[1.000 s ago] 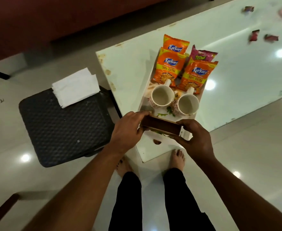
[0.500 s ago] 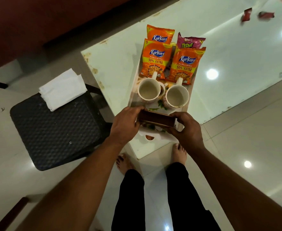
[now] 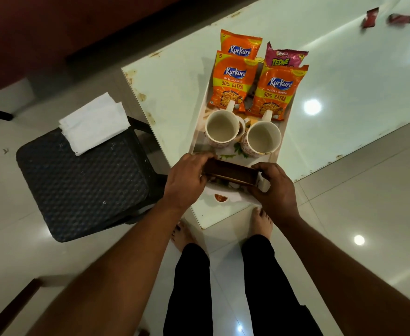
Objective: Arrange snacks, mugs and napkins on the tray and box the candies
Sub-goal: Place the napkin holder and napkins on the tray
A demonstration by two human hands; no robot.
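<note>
Right, both hands are on the brown box (image 3: 230, 172) at the near end of the white tray (image 3: 200, 132). Left hand (image 3: 187, 180) has its grip closed on the box's left end, right hand (image 3: 275, 187) clamps the right end, and the box sits between them, open side up. Whether it touches the tray floor, I cannot tell. Just beyond it stand two empty mugs (image 3: 222, 128), side by side, handles pointing away. Behind the mugs lie three orange Kurkure packets (image 3: 233, 82) and one pink packet (image 3: 285, 58), overlapping in two rows. The tray rests on the glossy worktop (image 3: 344, 76). Far off at the top right, two red candies (image 3: 371, 18) lie on the worktop. White napkins (image 3: 93, 122) sit stacked on the black stool (image 3: 82, 183) at the left.
</note>
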